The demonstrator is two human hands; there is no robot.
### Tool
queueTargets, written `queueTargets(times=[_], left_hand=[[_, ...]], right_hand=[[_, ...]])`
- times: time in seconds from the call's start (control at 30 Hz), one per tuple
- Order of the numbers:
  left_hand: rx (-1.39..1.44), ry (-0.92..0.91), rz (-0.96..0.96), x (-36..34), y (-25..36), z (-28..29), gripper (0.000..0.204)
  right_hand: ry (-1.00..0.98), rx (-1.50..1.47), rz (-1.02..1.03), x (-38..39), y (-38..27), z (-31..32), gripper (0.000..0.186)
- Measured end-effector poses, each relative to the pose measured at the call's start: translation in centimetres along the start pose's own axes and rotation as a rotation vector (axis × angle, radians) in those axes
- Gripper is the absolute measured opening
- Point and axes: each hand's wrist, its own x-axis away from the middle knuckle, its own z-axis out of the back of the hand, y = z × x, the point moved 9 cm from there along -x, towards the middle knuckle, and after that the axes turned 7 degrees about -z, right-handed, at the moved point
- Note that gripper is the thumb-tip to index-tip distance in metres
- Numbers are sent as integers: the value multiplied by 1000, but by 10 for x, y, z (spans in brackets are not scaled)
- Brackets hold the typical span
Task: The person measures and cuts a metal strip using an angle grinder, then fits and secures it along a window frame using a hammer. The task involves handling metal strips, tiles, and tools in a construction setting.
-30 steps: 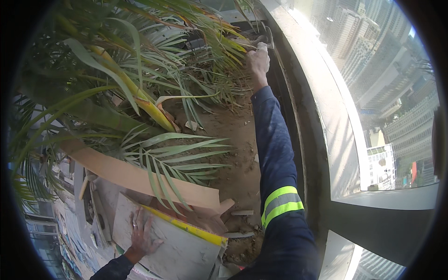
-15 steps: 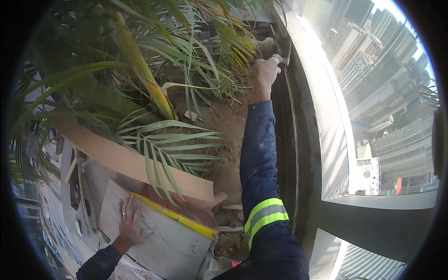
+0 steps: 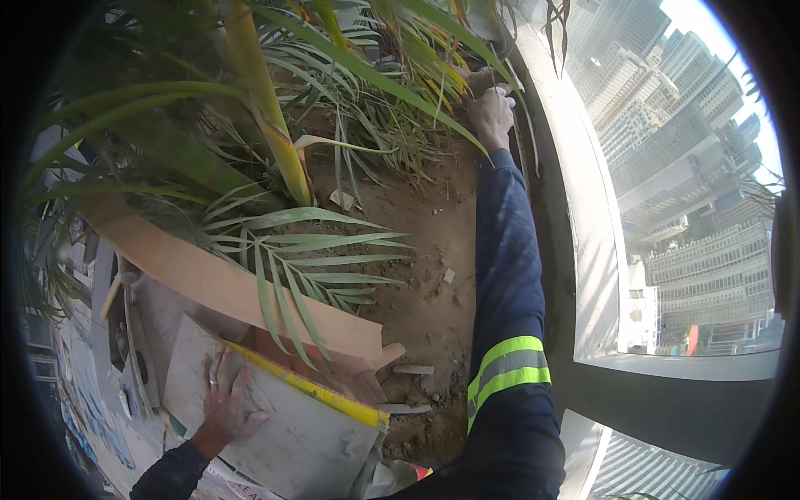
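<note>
My right hand (image 3: 493,117) reaches far forward, to the soil's edge along the window-side wall. Its fingers are curled closed beside a lumpy brown object (image 3: 481,81), partly hidden under palm leaves. What those fingers hold is too small and covered to make out. At lower left, my left hand (image 3: 225,408) lies with fingers spread on a dusty grey board (image 3: 308,446), a ring on one finger. A yellow strip (image 3: 308,387) runs along that board's far edge.
A palm stem (image 3: 279,133) and fronds (image 3: 308,250) rise at the left over brown soil (image 3: 425,242). A curved tan panel (image 3: 225,275) crosses the left side. On the right stands a pale window frame (image 3: 596,225), with tall buildings beyond. Scraps (image 3: 412,369) lie on the soil.
My right hand and forearm have swung rightward, closer to the wall. The curved tool-like piece seen by my right fingers earlier no longer shows clearly. My left hand stays on the board.
</note>
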Motion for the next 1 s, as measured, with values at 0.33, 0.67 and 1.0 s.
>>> queueTargets(times=[0.33, 0.67, 1.0], left_hand=[[36, 59, -10, -4, 4, 8, 99], [49, 126, -1, 0, 15, 25, 92], [28, 243, -32, 4, 11, 21, 87]], right_hand=[[-150, 311, -92, -18, -12, 2, 39], [-199, 246, -261, 97, 12, 90, 41], [-79, 181, -304, 234, 76, 143, 50]])
